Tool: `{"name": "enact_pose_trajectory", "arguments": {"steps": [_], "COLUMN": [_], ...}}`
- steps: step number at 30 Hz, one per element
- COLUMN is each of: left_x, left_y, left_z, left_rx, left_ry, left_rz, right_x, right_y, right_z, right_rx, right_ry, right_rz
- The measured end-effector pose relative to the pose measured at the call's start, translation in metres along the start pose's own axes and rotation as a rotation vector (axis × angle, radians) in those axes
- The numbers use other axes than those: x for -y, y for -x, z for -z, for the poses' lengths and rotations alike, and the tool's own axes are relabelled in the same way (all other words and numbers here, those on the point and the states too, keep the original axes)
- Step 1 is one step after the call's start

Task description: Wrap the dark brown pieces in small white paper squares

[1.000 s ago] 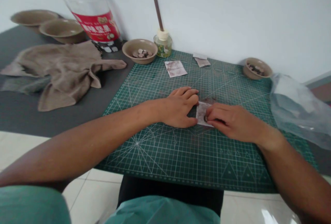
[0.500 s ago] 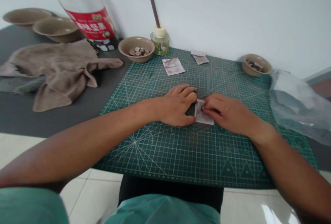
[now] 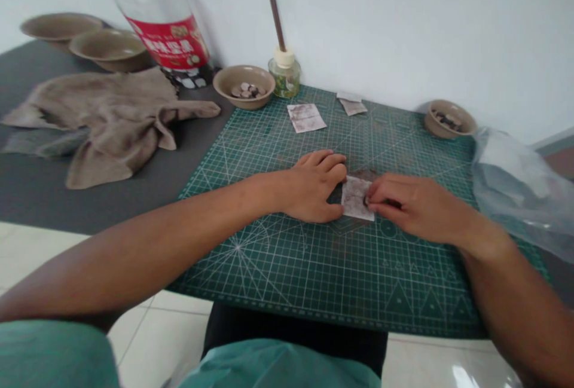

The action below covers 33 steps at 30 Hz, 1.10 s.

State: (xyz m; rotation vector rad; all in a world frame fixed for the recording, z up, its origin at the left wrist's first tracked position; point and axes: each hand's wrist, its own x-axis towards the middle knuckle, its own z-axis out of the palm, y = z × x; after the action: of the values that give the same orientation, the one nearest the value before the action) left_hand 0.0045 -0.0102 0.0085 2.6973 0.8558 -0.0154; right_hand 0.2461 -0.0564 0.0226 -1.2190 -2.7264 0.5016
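My left hand [image 3: 317, 186] lies flat on the green cutting mat [image 3: 278, 268], fingers apart. Its thumb and fingertips rest at the left edge of a small whitish sheet [image 3: 356, 196] smeared with grey-brown smudges. At the sheet's right side my right hand [image 3: 408, 204] is closed in a pinch. A small dark, roundish piece [image 3: 366, 201] shows at its fingertips, against the sheet; the fingers hide most of it. Farther back on the mat lie a creased, smudged sheet [image 3: 307, 118] and a smaller folded one [image 3: 352, 104].
A bowl with small pale pieces [image 3: 244, 71] stands at the back beside a reed diffuser [image 3: 284, 77]. Another bowl of pieces [image 3: 430, 127] is at the back right, near a clear plastic bag [image 3: 515, 196]. Leftward are a brown cloth [image 3: 121, 119], a large jar [image 3: 174, 44] and two bowls [image 3: 107, 56].
My right hand has slid rightward across the sheet with the small piece, uncovering more of the smudged surface. My left hand stays at the sheet's left edge. The view has shifted slightly.
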Motion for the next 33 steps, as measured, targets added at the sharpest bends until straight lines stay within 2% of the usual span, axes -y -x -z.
{"name": "enact_pose_trajectory", "arguments": {"steps": [3, 7, 11, 14, 17, 21, 23, 26, 28, 31, 33], "left_x": [0.000, 0.001, 0.001, 0.001, 0.002, 0.001, 0.001, 0.000, -0.001, -0.001, -0.001], "left_y": [0.000, 0.000, 0.000, 0.000, 0.000, 0.000, 0.000, 0.000, 0.001, 0.002, 0.002], "left_z": [0.000, -0.001, -0.001, -0.002, -0.003, -0.002, -0.001, 0.000, 0.000, 0.002, 0.002], "left_rx": [0.014, -0.015, 0.007, 0.002, -0.030, -0.016, -0.003, -0.006, -0.016, 0.002, 0.011], "left_ry": [0.001, -0.003, 0.003, 0.004, -0.001, 0.009, 0.015, 0.008, 0.004, 0.003, 0.000], "left_rz": [0.005, 0.007, 0.004, 0.002, 0.005, -0.009, -0.005, 0.014, 0.019, -0.008, -0.025], "right_x": [0.004, -0.003, -0.003, 0.002, -0.001, -0.001, 0.001, 0.000, -0.001, 0.003, 0.007], "right_y": [-0.003, -0.003, 0.003, -0.001, -0.003, 0.000, -0.001, -0.005, -0.004, -0.003, -0.005], "right_z": [-0.004, -0.001, 0.000, -0.004, -0.003, -0.001, -0.004, -0.005, -0.003, -0.005, -0.008], "right_rx": [-0.017, -0.107, 0.023, -0.023, -0.106, 0.007, -0.003, -0.095, -0.108, 0.030, 0.005], "right_ry": [-0.018, 0.117, -0.024, -0.003, 0.108, 0.034, 0.025, 0.083, 0.069, -0.065, -0.077], "right_rz": [0.056, -0.071, 0.027, 0.069, -0.049, 0.027, 0.050, -0.042, -0.090, 0.015, 0.067]}}
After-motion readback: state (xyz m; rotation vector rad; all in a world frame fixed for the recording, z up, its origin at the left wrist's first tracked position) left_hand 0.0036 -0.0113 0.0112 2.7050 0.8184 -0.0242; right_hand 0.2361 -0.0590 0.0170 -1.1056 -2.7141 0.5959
